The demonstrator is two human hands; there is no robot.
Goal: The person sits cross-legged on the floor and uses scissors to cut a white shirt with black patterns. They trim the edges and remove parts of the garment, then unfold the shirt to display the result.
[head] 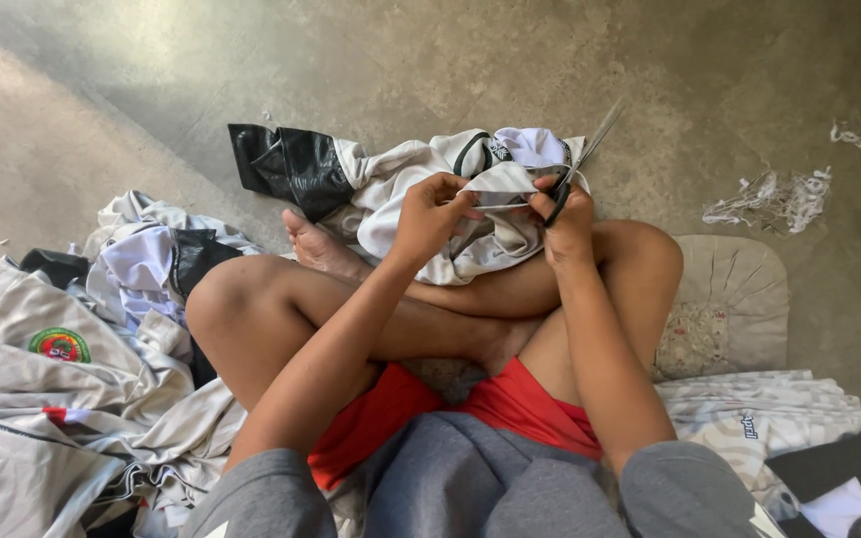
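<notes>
Two bare hands, yours, work over crossed legs on a grey concrete floor (450, 60). Largest thing: a heap of white and grey garments (62, 399) piled at your left, w/ a round green and red badge (60, 345) on one. Smaller folded pile of white cloth (759, 418) sits at your right, near a pale quilted cushion (734, 304). Straight ahead, past your knees, lies a white garment w/ black sleeve (371, 179), bunched up on the floor & draped toward your shins. Your left hand (433, 214) is closed on a fold of that white garment, pinching it & pulling it taut toward the other hand. Your right hand (568, 221) is closed round the black handles of scissors (578, 164), blades angled up & away; blades meet the stretched fabric edge between both hands. Hands are near, not touching. Off right, well apart, a small scatter of white thread scraps (774, 197) on the floor.
</notes>
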